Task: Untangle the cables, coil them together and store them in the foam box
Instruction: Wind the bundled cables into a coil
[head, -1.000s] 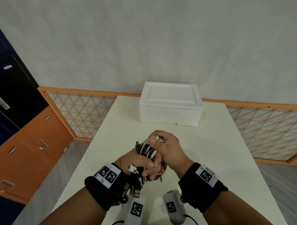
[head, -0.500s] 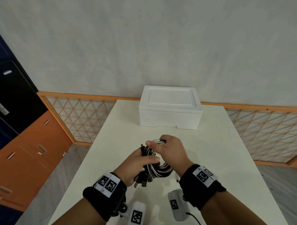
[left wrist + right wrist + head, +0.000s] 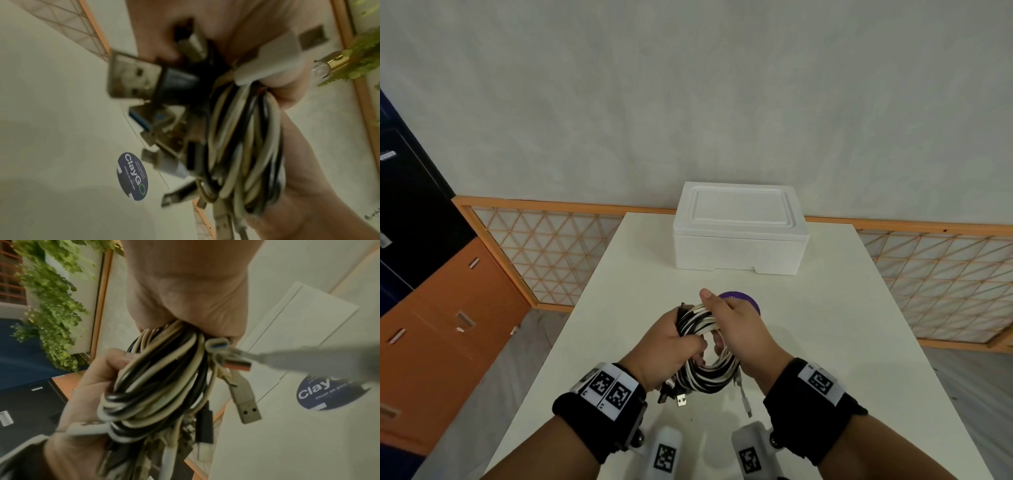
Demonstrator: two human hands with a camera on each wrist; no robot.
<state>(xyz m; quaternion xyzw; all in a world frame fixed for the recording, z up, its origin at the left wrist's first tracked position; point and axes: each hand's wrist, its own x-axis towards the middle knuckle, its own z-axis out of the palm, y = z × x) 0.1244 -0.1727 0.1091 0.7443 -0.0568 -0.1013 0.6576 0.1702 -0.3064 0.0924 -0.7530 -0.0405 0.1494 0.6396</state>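
— Cables, black and white ones, wound into one coil. From the head view, who has it?

— Both hands. The left hand is wrapped round the coil's left side, the right hand grasps its far right side with the thumb over the top. The coil hangs above the white table, plugs dangling from its near end. The foam box stands at the far edge with its lid on, well apart from the coil. A purple round sticker shows on the table just beyond the right hand.

— And the left wrist camera?

— Blurred, but a USB-A plug sticks out of the bundle, the loops are clutched in curled fingers, and the sticker reads "ClayGo".

— Right wrist?

— The right hand's palm closes over the top of the coil, and the left hand's fingers clamp its other side. A grey USB plug hangs free beside the sticker.
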